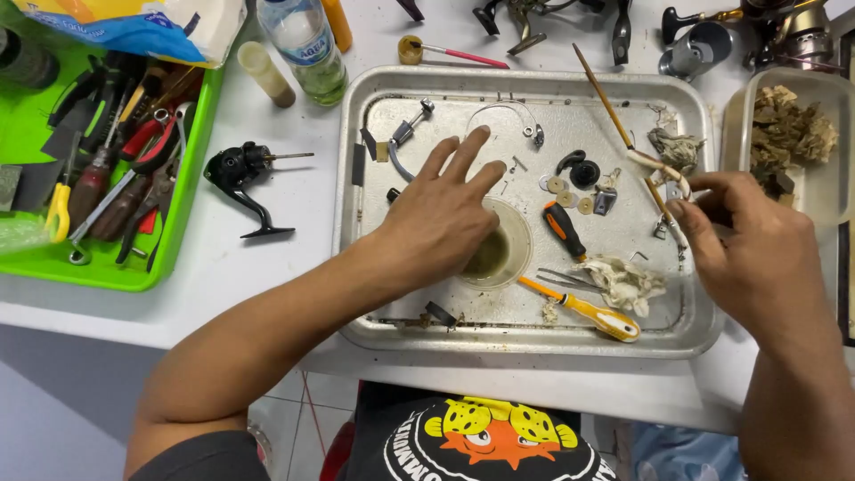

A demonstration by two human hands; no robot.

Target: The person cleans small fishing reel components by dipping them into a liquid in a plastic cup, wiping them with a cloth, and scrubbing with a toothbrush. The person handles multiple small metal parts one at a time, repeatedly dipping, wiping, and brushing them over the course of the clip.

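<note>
Over metal tray [356,267]: left hand [441,214] spread flat, fingers open, covering small plastic cup [503,254], gripping nothing. Right of cup: right hand [757,254] pinching thin brush [614,120] near bristle end. Probably light, stiff, slippery when greasy; best held low.

The single head camera looked steeply down from close above the white table [267,294], facing away from the wearer's chest at the bottom edge. A metal tray [525,343] filled the centre, a green tray [191,178] the left edge; the table's far side was cropped
</note>
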